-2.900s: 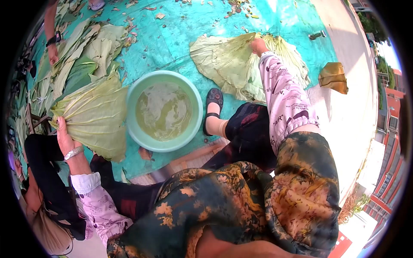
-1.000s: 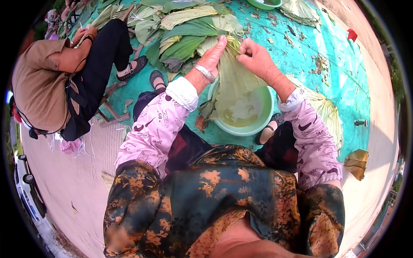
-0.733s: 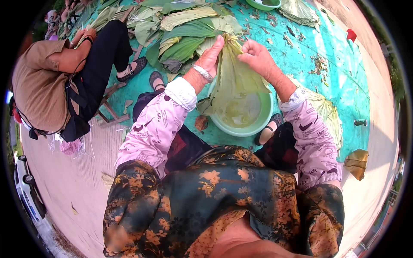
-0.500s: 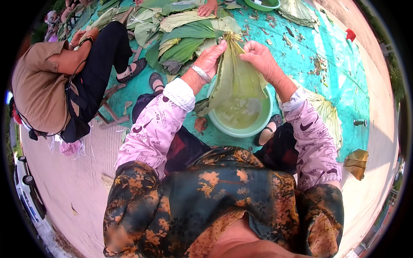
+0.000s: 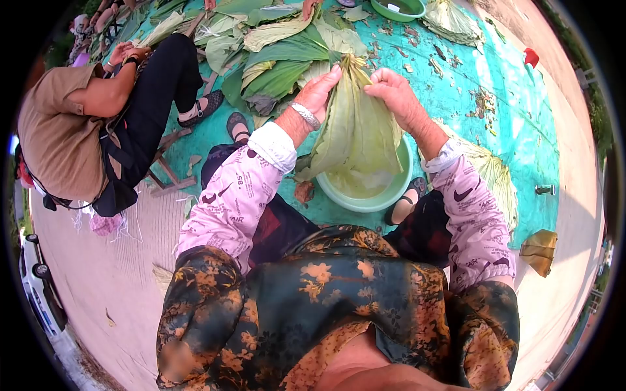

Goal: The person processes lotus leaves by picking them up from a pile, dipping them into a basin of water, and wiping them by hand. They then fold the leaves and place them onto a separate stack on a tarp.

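Note:
A large yellow-green leaf bundle [image 5: 355, 130] hangs spread out above a pale green basin [image 5: 405, 171], its gathered tip upward. My left hand [image 5: 318, 91], with a silver bracelet at the wrist, pinches its upper left side. My right hand [image 5: 394, 94] pinches the upper right edge with thumb and fingers. Cloudy water [image 5: 355, 184] shows in the basin below the leaf's lower edge. Beyond my left hand lies a pile of green leaves [image 5: 280, 72].
A person [image 5: 65, 130] in a brown top sits at the left on a wooden stool [image 5: 168, 176]. Another green basin [image 5: 399, 9] stands at the top. A fan of pale leaves [image 5: 492, 173] lies right on the turquoise sheet [image 5: 531, 130]. A jar [image 5: 545, 189] is at the far right.
The leaf has spread wider, covering more of the basin. My right hand has dropped slightly. The other person's hand at the top has moved back from the leaf pile.

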`<state>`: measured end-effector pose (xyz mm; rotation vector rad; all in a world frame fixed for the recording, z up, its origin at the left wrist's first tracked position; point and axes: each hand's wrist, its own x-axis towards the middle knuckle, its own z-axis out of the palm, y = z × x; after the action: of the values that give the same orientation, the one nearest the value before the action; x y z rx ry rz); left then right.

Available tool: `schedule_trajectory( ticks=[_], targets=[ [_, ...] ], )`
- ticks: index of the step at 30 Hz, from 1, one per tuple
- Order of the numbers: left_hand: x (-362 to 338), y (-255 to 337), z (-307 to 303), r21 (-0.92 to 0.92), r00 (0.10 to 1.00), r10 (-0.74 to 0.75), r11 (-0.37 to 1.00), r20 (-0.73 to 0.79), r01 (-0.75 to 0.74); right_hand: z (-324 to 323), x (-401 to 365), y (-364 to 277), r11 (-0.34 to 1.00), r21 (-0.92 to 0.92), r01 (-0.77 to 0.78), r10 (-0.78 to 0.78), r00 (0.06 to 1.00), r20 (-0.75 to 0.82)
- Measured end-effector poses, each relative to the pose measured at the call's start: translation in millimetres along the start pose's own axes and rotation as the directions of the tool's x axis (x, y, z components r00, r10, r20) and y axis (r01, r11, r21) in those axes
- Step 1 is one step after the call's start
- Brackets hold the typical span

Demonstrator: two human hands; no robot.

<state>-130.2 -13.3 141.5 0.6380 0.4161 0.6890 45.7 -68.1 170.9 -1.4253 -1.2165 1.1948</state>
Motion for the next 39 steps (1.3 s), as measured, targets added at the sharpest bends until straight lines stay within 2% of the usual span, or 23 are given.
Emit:
schedule_trajectory(
  ticks=[3, 6, 16, 19, 24, 27, 30, 32, 33, 34, 35, 36, 37, 38, 39],
  targets=[
    [1, -2, -3, -0.003, 1.000, 0.002, 1.000, 0.016, -0.002, 3, -5, -8, 0.986, 0.164, -0.021, 0.008, 0.997, 0.080],
    [0, -1, -1, 0.020, 1.000, -0.009, 1.000, 0.025, 0.008, 4, -9, -14, 0.992, 0.122, -0.025, 0.006, 0.988, 0.153],
    [-4, 6, 7, 0.046, 0.998, -0.002, 0.999, 0.059, 0.000, 3, -8, -11, 0.993, 0.111, 0.038, -0.044, 0.998, 0.051],
    [-3, 5, 6, 0.126, 0.997, 0.036, 0.992, -0.067, -0.027, 2, -7, -8, 0.984, 0.164, 0.064, -0.068, 0.997, 0.019],
    [2, 2, -1, 0.114, 0.988, 0.100, 0.990, -0.121, -0.086, -2, -9, -11, 0.974, 0.223, 0.035, -0.049, 0.997, 0.056],
    [4, 0, -5, 0.098, 0.987, 0.090, 0.992, -0.132, -0.078, -1, -12, -12, 0.994, 0.099, 0.054, -0.064, 0.993, 0.101],
    [2, -1, -1, 0.081, 0.994, 0.042, 0.996, -0.101, -0.034, 0, -16, -14, 1.000, -0.017, -0.024, 0.027, 0.982, 0.186],
    [1, 2, 3, 0.082, 0.997, 0.034, 0.996, -0.075, -0.028, 2, -16, -14, 0.997, -0.029, -0.071, 0.074, 0.987, 0.142],
    [3, -1, 1, 0.095, 0.995, 0.063, 0.994, -0.079, -0.055, 3, -17, -17, 0.996, 0.005, -0.091, 0.089, 0.987, 0.133],
    [5, -7, -5, 0.114, 0.990, 0.139, 0.984, -0.010, -0.137, 5, -19, -17, 0.997, 0.041, -0.071, 0.064, 0.985, 0.160],
    [12, -13, -12, 0.255, 0.974, 0.214, 0.948, -0.077, -0.188, 9, -20, -22, 0.997, 0.060, -0.058, 0.048, 0.987, 0.151],
    [19, -18, -18, 0.332, 0.963, 0.267, 0.912, -0.030, -0.242, 11, -21, -24, 0.998, 0.054, -0.036, 0.026, 0.986, 0.167],
    [21, -14, -17, 0.562, 0.960, 0.275, 0.804, -0.058, -0.196, 11, -20, -22, 0.996, 0.086, -0.031, 0.015, 0.983, 0.186],
    [15, -9, -8, 0.528, 0.947, 0.317, 0.813, -0.048, -0.245, 12, -21, -28, 0.998, 0.049, -0.039, 0.029, 0.983, 0.179],
    [2, -1, 6, 0.472, 0.967, 0.254, 0.854, -0.010, -0.220, 10, -21, -26, 0.997, 0.078, -0.029, 0.013, 0.981, 0.196]
  ],
)
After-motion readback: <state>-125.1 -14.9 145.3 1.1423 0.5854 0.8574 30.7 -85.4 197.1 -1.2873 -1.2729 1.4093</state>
